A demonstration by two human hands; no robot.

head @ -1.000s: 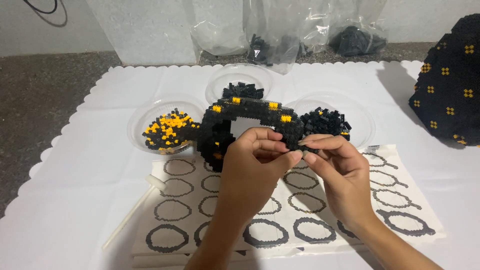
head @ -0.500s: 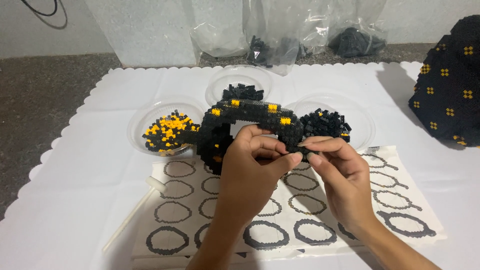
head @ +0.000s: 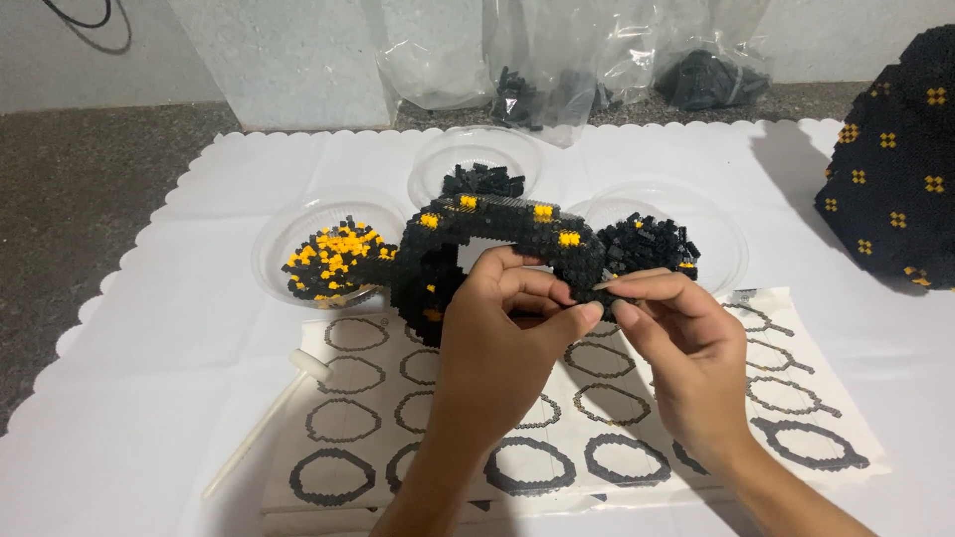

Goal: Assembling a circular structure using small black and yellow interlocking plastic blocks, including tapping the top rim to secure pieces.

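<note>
My left hand grips a black ring-shaped model of small building blocks with yellow squares on it, held upright over a printed instruction sheet. My right hand pinches its thumb and forefinger together against the ring's right end, beside my left thumb. Whether a small block sits between those fingertips is hidden.
Three clear plastic bowls stand behind the ring: one with black and yellow blocks, one with black blocks, one with black blocks at the right. A white tool lies left of the sheet. A large black block model stands far right; plastic bags at the back.
The ring has tilted slightly and my right fingertips have stayed pressed at its right end. Both hands shifted only a little.
</note>
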